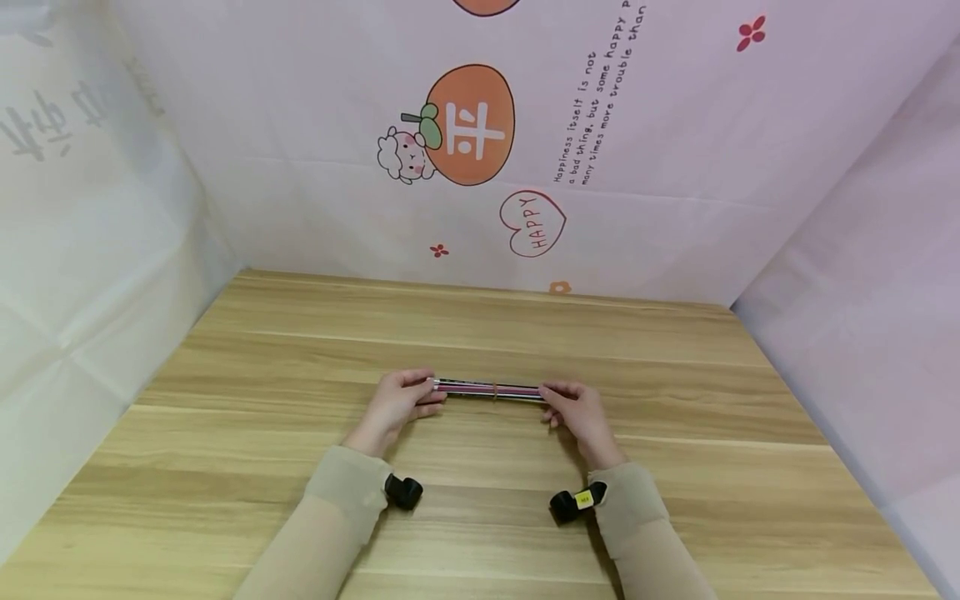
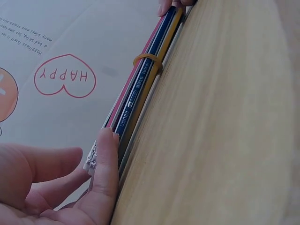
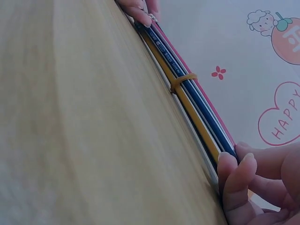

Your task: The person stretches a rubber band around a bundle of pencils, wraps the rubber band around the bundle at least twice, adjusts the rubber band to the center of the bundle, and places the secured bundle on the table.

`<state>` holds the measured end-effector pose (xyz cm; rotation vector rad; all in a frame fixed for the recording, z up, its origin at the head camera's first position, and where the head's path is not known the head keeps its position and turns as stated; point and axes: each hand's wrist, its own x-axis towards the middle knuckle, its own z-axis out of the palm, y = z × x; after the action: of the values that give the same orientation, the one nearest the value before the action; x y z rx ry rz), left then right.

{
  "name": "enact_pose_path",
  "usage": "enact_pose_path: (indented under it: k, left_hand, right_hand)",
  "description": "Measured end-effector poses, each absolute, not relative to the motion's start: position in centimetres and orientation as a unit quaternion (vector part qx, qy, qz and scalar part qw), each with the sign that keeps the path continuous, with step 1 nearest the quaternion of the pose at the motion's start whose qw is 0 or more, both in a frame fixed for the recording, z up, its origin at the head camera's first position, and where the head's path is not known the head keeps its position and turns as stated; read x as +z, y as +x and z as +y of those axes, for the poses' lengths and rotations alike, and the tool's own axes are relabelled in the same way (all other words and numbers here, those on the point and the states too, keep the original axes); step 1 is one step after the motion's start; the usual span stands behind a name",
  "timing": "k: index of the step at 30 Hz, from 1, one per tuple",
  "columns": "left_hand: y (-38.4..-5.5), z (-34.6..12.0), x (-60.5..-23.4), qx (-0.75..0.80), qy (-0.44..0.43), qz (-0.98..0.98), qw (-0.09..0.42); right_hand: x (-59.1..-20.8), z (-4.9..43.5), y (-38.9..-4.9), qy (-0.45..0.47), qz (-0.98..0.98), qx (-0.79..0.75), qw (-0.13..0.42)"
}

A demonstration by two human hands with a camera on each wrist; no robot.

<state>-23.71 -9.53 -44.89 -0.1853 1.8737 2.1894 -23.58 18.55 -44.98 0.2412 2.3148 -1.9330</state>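
Note:
A bundle of pencils (image 1: 480, 390), with pink, dark blue and yellow ones among them, lies crosswise low over the wooden table. An orange-brown rubber band (image 2: 147, 61) circles its middle. My left hand (image 1: 397, 406) holds the left end, where the pale pencil ends show beside the fingers. On the other end, my right hand (image 1: 580, 412) pinches the bundle between thumb and fingers. Seen from the right wrist, the fingertips (image 3: 234, 171) sit against the yellow and dark blue pencils, hiding that end.
The wooden table (image 1: 480, 517) stretches around both hands. Behind it hangs a white printed cloth (image 1: 315, 208) with an orange fruit drawing and a heart; more pale cloth hangs along the left and right sides. Each wrist carries a small black camera (image 1: 405, 492).

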Motion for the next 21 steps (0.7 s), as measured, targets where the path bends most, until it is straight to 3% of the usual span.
enact_pose_path:
  k: [14, 21]
  left_hand:
    - [-23.8, -10.0, -44.8, 0.754, -0.055, 0.638, 0.144]
    - [-23.5, -10.6, -44.4, 0.75, -0.086, 0.646, 0.114]
  right_hand:
    - [-44.7, 19.0, -24.0, 0.095, 0.736, -0.668, 0.062]
    - [-43.7, 19.7, -24.1, 0.099, 0.749, -0.655, 0.013]
